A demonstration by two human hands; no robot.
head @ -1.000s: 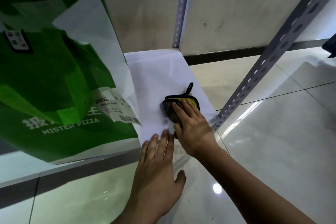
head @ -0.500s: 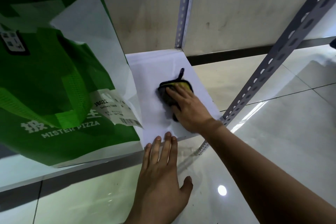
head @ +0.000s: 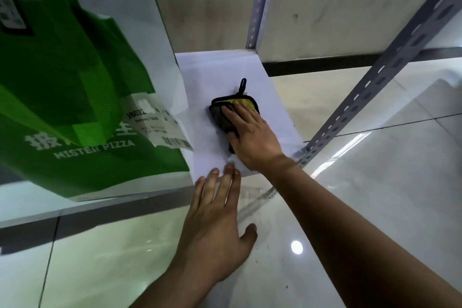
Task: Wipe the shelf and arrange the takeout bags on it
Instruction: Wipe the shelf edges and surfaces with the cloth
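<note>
A white shelf board [head: 215, 75] runs from the wall toward me. On its middle lies a dark cloth with a yellow patch and a black loop [head: 221, 117]. My right hand [head: 252, 137] presses flat on that cloth with straight fingers. My left hand [head: 215, 215] is spread, its fingertips touching the shelf's front edge. A large green and white takeout bag marked MISTER PIZZA [head: 70, 97] stands on the left part of the shelf, a printed receipt [head: 160, 127] stuck to its side.
Perforated grey metal uprights stand at the back corner [head: 260, 2] and the front right corner [head: 375, 77] of the shelf. Glossy pale floor tiles [head: 375, 170] lie below and to the right. A plain wall is behind.
My right hand has pushed the cloth away from the front edge toward the middle of the shelf. My left hand has stayed at the front edge.
</note>
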